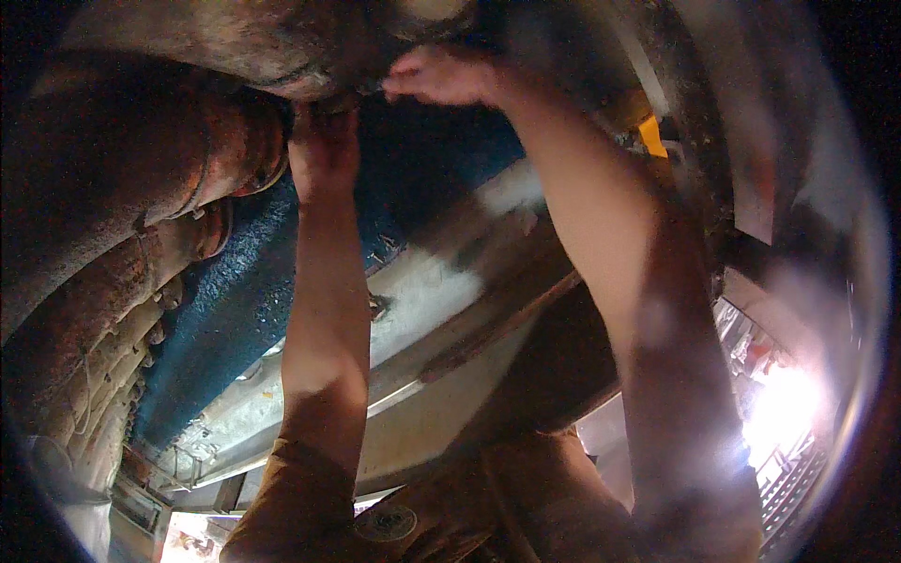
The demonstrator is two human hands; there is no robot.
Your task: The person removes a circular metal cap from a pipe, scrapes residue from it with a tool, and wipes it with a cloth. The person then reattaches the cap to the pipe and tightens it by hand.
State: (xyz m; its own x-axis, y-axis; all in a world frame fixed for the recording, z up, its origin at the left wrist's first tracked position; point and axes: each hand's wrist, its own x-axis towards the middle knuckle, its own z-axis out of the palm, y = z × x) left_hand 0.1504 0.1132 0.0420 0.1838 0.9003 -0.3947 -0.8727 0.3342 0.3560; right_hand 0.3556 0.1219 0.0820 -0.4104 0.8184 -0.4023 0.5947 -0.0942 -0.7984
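Blue surface (235, 291) behind; rusty casing (225, 47) above left hand (326, 150), beside right hand (441, 77); grips unclear.

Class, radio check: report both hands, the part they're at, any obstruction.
Left hand raised to rounded metal part, fingertips hidden. Right hand near left, grip unclear. Rusty pipe close on the left hand's left.

Pipe (103, 178) left (beside left hand (325, 150))

Left hand (325, 155), fingertips hidden in shadow
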